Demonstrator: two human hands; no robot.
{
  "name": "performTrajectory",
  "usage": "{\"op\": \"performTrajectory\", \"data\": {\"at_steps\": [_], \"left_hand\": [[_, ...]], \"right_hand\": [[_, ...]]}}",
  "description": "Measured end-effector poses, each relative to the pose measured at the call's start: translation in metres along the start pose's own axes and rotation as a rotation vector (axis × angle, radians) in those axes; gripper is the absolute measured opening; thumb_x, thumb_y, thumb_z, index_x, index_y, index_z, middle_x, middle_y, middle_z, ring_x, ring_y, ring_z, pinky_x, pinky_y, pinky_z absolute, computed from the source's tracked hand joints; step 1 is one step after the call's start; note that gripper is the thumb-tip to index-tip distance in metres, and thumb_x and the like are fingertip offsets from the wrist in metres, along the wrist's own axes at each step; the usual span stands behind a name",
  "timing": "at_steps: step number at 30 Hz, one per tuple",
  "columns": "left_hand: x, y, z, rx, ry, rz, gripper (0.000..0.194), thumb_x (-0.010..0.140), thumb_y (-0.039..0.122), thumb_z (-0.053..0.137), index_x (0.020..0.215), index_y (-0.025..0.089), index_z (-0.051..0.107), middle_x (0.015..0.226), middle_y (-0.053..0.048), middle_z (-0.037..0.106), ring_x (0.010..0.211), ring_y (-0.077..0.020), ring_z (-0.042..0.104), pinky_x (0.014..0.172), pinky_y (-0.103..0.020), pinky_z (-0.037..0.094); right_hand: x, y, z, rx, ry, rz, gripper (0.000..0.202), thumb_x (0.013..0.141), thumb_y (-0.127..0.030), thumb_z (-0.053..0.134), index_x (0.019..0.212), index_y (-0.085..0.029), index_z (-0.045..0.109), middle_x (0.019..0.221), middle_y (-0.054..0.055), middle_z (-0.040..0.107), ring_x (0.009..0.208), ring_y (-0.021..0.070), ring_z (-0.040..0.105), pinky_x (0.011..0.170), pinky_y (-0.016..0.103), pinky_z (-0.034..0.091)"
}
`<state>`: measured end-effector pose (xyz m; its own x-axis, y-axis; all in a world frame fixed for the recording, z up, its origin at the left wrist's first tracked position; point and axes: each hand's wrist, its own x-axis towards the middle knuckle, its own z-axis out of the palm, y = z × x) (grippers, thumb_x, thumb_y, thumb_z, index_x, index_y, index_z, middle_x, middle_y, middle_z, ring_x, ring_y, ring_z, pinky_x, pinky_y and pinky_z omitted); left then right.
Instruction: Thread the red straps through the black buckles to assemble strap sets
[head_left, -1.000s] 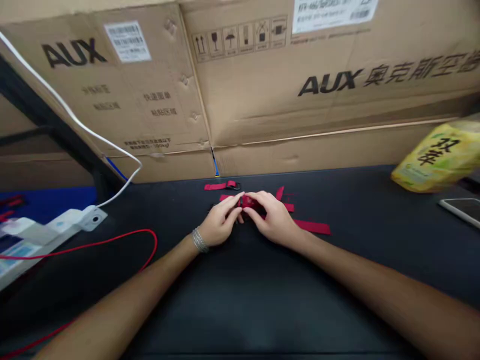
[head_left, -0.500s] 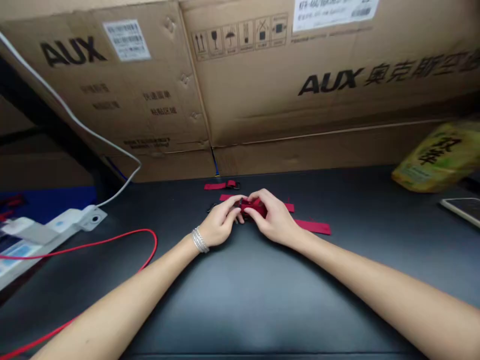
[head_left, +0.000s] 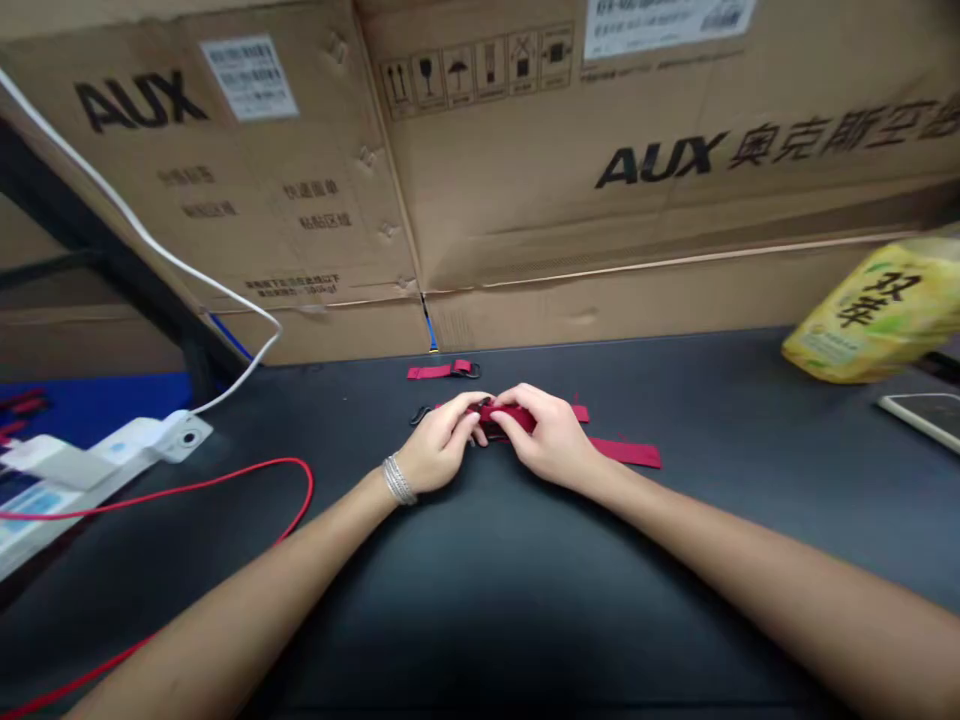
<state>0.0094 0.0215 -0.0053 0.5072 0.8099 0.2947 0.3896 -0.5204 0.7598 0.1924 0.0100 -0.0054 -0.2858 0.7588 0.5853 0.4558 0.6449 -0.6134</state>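
Both hands meet over a dark red webbing strap point(head_left: 517, 415) at the middle of the black table. My left hand point(head_left: 442, 440), with a silver bracelet at the wrist, pinches the strap's left end near a small black buckle point(head_left: 484, 404). From the other side my right hand point(head_left: 547, 432) grips the folded strap between thumb and fingers. A flat red strap end point(head_left: 626, 453) reaches out to the right on the table. Left of my fingers a black hook point(head_left: 420, 414) shows. How the strap runs through the buckle is hidden by the fingers.
Behind the hands lies a short red strap with a black ring point(head_left: 442, 370). Cardboard boxes point(head_left: 510, 200) stand along the back. A white power strip point(head_left: 112, 460) and a red cable point(head_left: 300, 480) are at left. A yellow package point(head_left: 870, 310) and a phone-like object point(head_left: 926, 418) lie at right.
The red piece in my hands has turned slightly, and the fingers of my right hand have shifted a little. Both hands stay in nearly the same place.
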Motion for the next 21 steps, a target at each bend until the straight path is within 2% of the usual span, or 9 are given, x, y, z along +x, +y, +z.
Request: {"op": "performTrajectory", "data": {"at_steps": [5,11,21], "left_hand": [[-0.001,0.0023,-0.0001,-0.029,0.012,-0.015,0.031,0.09,0.029,0.043,0.118,0.014,0.045,0.074,-0.003,0.062,0.07,-0.0147,0.062,0.072,-0.029,0.049],[0.0008,0.0039,0.0015,-0.128,0.066,-0.047,0.022,0.089,0.03,0.047,0.106,0.016,0.048,0.081,-0.003,0.058,0.068,-0.0126,0.061,0.066,-0.026,0.05],[0.0028,-0.0008,0.0011,-0.209,0.082,-0.091,0.016,0.088,0.029,0.049,0.098,0.017,0.047,0.064,0.003,0.053,0.055,-0.0101,0.055,0.058,-0.024,0.045]], "right_hand": [[0.0008,-0.0003,-0.0003,-0.029,0.001,-0.002,0.007,0.085,-0.015,0.052,0.086,-0.017,0.058,0.083,0.004,0.063,0.075,0.0159,0.058,0.071,0.027,0.045],[0.0011,-0.0002,-0.0006,-0.024,-0.002,-0.025,0.006,0.084,-0.015,0.052,0.084,-0.017,0.058,0.082,0.004,0.062,0.076,0.0152,0.058,0.071,0.026,0.044],[-0.0001,0.0014,0.0002,-0.012,-0.028,0.002,0.008,0.086,-0.017,0.051,0.09,-0.017,0.057,0.087,0.005,0.063,0.08,0.0165,0.059,0.074,0.029,0.046]]}}
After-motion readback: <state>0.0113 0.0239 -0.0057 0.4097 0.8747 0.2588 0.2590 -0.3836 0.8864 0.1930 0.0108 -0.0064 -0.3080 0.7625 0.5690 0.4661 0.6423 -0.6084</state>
